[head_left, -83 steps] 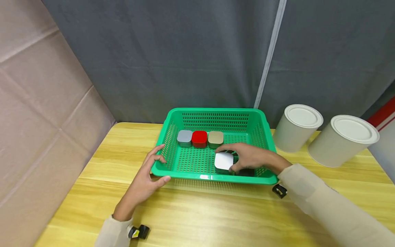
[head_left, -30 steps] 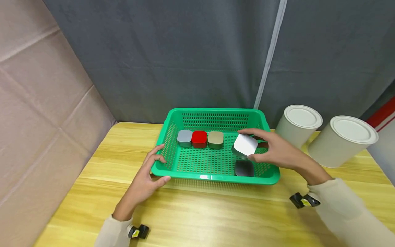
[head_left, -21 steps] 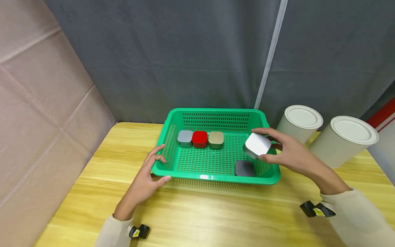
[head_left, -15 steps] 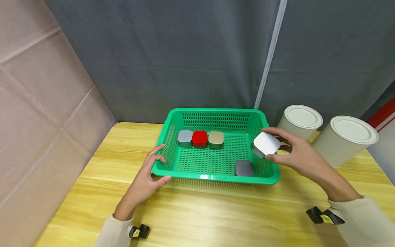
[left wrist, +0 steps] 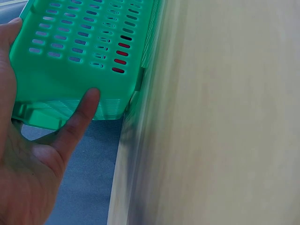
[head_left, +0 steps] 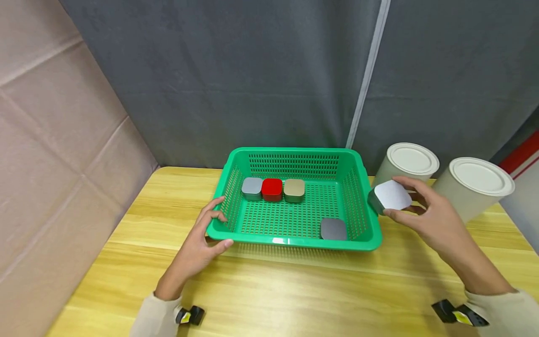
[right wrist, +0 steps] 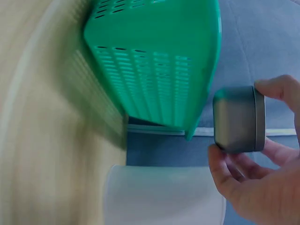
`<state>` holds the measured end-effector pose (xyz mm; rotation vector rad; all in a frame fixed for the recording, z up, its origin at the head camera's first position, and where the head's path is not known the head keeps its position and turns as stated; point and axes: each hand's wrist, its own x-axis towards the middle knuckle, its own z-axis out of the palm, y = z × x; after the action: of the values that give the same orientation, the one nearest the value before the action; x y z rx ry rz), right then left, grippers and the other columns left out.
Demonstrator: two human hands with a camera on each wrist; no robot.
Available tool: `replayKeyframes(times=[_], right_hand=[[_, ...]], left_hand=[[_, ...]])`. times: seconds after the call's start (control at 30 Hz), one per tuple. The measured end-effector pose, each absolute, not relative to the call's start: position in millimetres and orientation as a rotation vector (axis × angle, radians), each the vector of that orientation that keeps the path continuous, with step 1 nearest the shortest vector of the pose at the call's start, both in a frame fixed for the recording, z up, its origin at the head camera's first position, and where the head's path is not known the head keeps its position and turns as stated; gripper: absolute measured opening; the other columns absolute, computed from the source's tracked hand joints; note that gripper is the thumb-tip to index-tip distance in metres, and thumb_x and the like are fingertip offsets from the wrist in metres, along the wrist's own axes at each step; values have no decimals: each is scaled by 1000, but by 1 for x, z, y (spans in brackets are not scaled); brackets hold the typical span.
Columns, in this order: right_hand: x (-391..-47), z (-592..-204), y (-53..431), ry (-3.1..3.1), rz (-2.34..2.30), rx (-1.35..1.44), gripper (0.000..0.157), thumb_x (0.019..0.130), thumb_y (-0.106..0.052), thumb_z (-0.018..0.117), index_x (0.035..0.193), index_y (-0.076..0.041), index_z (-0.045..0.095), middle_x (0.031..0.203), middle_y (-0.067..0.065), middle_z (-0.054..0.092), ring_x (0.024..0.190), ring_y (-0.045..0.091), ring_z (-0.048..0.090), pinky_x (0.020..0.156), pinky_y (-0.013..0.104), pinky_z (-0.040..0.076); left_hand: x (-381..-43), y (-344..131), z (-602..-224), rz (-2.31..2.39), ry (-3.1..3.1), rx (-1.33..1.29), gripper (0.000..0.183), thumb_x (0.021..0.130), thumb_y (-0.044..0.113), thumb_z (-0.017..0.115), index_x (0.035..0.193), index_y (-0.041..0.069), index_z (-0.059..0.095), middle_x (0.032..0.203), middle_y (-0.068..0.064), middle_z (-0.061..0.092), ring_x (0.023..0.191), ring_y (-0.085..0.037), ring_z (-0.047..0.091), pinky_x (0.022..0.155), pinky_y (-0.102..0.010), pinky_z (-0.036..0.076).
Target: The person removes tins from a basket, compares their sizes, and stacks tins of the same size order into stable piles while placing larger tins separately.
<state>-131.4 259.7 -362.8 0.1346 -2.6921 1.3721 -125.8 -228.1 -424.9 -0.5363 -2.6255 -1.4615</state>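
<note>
In the head view my right hand holds a square tin with a silvery lid, just over the right rim of the green plastic basket. In the right wrist view the dark-sided tin is pinched between thumb and fingers, above the table and close to the basket wall. My left hand grips the basket's front left corner, fingers over the rim and thumb at the front. Inside stand a pale grey tin, a red tin and a beige tin in a row, with a dark grey tin at front right.
Two large cream canisters, a left one and a right one, stand on the wooden table right of the basket. A grey curtain hangs behind, and a pale padded wall borders the left.
My right hand has lifted the silvery-lidded tin from the basket's front middle and carried it right, out over the right rim. My left hand and the other tins have stayed put.
</note>
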Motion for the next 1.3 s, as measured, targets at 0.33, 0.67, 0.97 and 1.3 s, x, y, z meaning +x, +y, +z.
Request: replayKeyframes(times=[0.33, 0.67, 0.97, 1.3], right_hand=[[-130, -384, 272, -2714, 1290, -76, 70, 93, -29, 80, 152, -8, 49, 142, 26, 55, 94, -10, 47, 74, 7, 42], [-137, -410, 275, -2710, 1289, -184, 63, 92, -29, 79, 144, -4, 52, 138, 29, 57, 92, 2, 50, 70, 12, 43], [-141, -425, 270, -2772, 1286, -241, 63, 94, -29, 77, 142, 2, 50, 137, 36, 55, 99, 27, 60, 68, 12, 41], [-143, -431, 270, -2785, 1299, -298, 66, 94, -32, 76, 141, 6, 48, 139, 37, 52, 118, 49, 55, 69, 12, 38]], left_hand=[[-126, -229, -425, -1469, -2620, -535, 44, 86, 7, 83, 116, 7, 51, 172, 3, 25, 160, -42, 16, 117, -71, 28], [-126, -229, -425, -1473, -2616, -536, 44, 85, 7, 84, 116, 7, 51, 172, 1, 25, 160, -42, 16, 117, -71, 27], [-126, -228, -426, -1473, -2609, -541, 44, 85, 7, 84, 115, 7, 51, 172, 1, 26, 159, -43, 17, 117, -71, 27], [-126, -228, -425, -1473, -2622, -534, 44, 86, 8, 83, 115, 9, 51, 172, 3, 25, 159, -40, 19, 119, -54, 35]])
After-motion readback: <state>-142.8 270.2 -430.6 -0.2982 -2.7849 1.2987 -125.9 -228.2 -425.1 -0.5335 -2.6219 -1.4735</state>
